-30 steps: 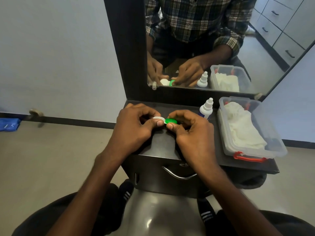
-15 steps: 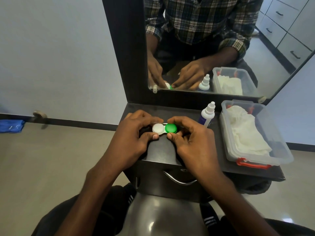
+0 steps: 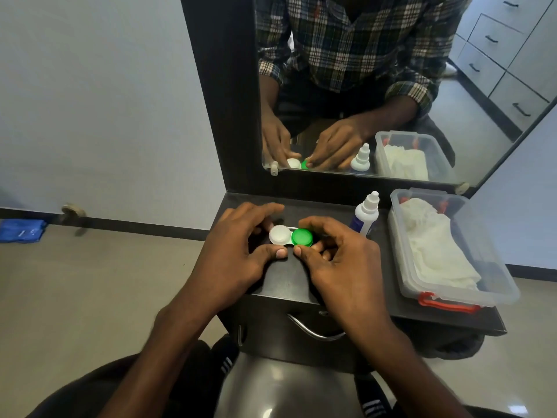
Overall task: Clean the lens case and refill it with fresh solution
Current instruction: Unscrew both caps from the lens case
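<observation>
Much of the lens case [image 3: 291, 235] is covered: only its white cap [image 3: 279, 234], its green cap [image 3: 302, 237] and a thin strip of the pale body joining them show, while the outer ends of the body sit under fingers. Whether the caps are screwed tight or loose cannot be told. The label on the solution bottle [image 3: 365, 214] is too small to read, and its lower part is partly hidden behind the right hand [image 3: 340, 263]. The bench [image 3: 289, 282] runs out of sight beneath both forearms at its near edge.

The lens case lies flat on the bench, close to the middle of its top and nearer the left edge than the right, directly between the two hands. The left hand [image 3: 238, 251] curls round the white end: its thumb presses in at the near side of the white cap and its fingers arch over the far side. The right hand grips the green end in the same way, thumb tip at the near rim of the green cap and forefinger hooked over the far rim. The two thumb tips lie just beside each other, not quite touching.

The case's long axis runs side to side, parallel to the bench's back edge, white cap toward the left edge and green cap toward the right, both caps facing up.

The solution bottle stands upright near the back edge, right of the case, nozzle up. A clear plastic box [image 3: 500, 285] holding white cloth [image 3: 434, 251] fills the right side of the bench.
</observation>
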